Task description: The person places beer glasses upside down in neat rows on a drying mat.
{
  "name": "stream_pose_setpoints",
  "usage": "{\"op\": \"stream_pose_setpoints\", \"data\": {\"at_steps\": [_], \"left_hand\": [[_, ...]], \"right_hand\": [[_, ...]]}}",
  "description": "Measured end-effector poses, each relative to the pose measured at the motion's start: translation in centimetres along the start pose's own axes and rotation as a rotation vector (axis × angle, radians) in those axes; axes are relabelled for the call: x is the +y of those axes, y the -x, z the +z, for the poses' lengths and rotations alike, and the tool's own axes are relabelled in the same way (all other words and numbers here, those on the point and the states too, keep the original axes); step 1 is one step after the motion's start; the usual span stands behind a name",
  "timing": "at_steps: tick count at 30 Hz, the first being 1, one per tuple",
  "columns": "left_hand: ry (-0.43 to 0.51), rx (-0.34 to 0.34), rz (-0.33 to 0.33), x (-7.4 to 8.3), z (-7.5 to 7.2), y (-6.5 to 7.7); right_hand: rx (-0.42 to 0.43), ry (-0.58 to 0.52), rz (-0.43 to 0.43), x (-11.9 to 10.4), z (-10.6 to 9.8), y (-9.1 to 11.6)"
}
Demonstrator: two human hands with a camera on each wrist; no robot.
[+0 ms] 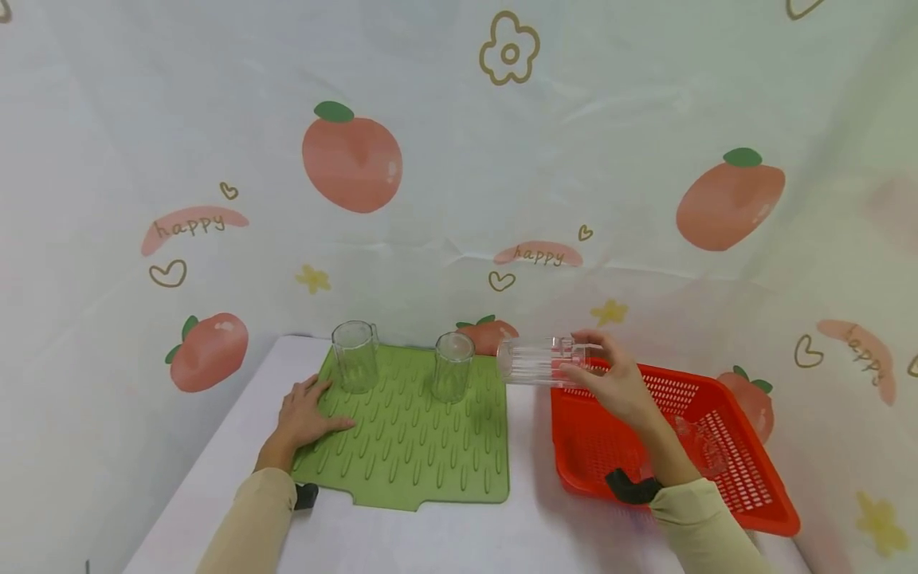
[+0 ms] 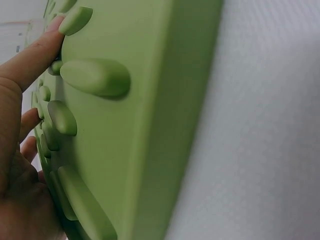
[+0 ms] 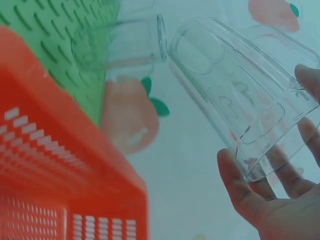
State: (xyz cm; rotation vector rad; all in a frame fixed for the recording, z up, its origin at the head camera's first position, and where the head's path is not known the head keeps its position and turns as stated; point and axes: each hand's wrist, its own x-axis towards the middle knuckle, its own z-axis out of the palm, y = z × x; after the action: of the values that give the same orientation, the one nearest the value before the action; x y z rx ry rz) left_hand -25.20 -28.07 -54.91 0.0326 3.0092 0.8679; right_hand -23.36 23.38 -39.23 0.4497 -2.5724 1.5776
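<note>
Watching remotely, I see the right hand [image 1: 611, 384] grip a glass mug [image 1: 531, 363] at the basket's [image 1: 562, 446] far left, long axis pointing left toward the mat [image 1: 402, 450] under the spread left hand [image 1: 304, 414].

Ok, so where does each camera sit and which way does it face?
Head: on the head, facing forward and down over the green mat and red basket; left hand, right hand, sleeves show.
Left wrist: on that wrist, facing the mat close up; left hand shows.
Right wrist: on that wrist, facing the held glass mug; right hand shows.
Head and right wrist share the mug and basket.
</note>
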Motion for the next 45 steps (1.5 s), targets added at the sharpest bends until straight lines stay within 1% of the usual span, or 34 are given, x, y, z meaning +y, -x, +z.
{"op": "stream_pose_setpoints", "data": {"at_steps": [6, 13, 21, 25, 29, 34, 38, 42, 45], "left_hand": [[-0.001, -0.005, -0.007, 0.2, -0.2, -0.1], [0.011, -0.013, -0.014, 0.3, -0.3, 0.0], [0.019, -0.003, -0.007, 0.2, 0.1, -0.1], [0.015, -0.006, -0.003, 0.1, 0.3, -0.3], [0.010, -0.011, -0.011, 0.0, 0.1, -0.4], [0.018, -0.025, -0.018, 0.2, -0.2, -0.3], [0.012, -0.021, -0.017, 0.2, -0.1, -0.2], [0.011, -0.021, -0.018, 0.4, -0.2, -0.1], [0.011, -0.024, -0.020, 0.3, -0.3, 0.0]], "right_hand": [[-0.002, -0.104, -0.031, 0.1, 1.9, -0.2], [0.002, -0.144, -0.001, -0.1, 4.3, -0.2], [-0.023, -0.237, -0.005, -0.5, 6.3, -0.2], [-0.012, -0.249, -0.025, -0.6, 7.3, -0.1], [-0.033, -0.274, -0.033, -0.7, 8.6, 0.1], [-0.048, -0.269, -0.084, -0.8, 10.3, 0.0], [-0.047, -0.267, -0.106, -1.0, 11.7, -0.1], [-0.040, -0.289, -0.093, -1.2, 12.9, -0.3], [-0.049, -0.291, -0.057, -1.2, 13.9, -0.4]]}}
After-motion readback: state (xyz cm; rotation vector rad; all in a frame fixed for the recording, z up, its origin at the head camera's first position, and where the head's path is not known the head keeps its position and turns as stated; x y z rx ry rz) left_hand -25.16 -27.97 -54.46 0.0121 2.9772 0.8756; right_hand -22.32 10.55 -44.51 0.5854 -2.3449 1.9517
